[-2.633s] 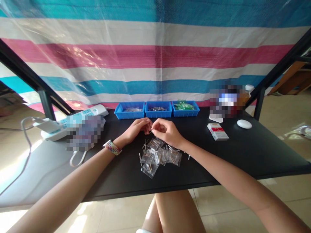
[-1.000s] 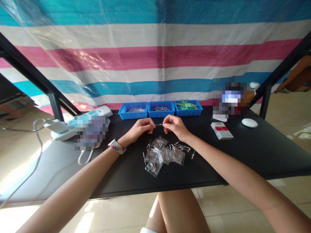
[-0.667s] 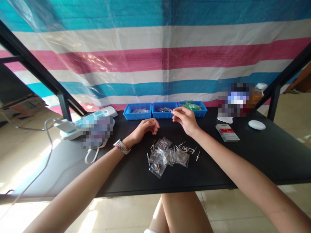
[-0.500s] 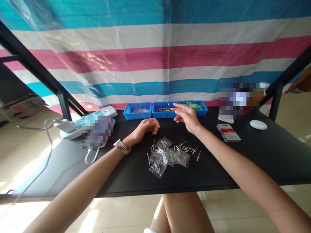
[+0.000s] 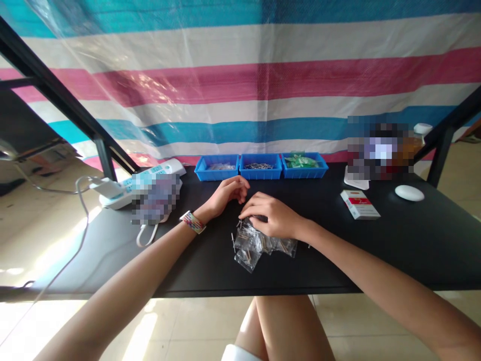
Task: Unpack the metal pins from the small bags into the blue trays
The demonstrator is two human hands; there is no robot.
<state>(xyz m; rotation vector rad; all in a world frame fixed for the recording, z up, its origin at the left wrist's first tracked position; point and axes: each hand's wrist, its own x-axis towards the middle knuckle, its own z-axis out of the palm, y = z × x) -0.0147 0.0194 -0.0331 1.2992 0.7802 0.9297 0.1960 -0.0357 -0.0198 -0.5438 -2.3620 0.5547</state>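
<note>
Clear packets (image 5: 248, 258) are heaped below the frame's centre, partly covered by the bent right hand (image 5: 265, 213); whether anything is gripped cannot be told. The packets are probably light, limp and slippery, best pinched at an edge. Near centre, the left hand (image 5: 229, 193) is held loosely curled, its grasp hidden. Blue trays (image 5: 260, 174) are lined up just above.

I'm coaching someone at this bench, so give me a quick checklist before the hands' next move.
1. Left hand empty: cannot tell; its fingers are curled.
2. Right hand at the clear packets: ok; over some of them.
3. Right hand's grip: cannot tell; underside hidden.
4. Middle blue tray holding metal pins: ok.
5. Table without stray pins: not ok; a loose pin lies beside the packets.
6. Red-and-white box apart from both hands: ok.
</note>
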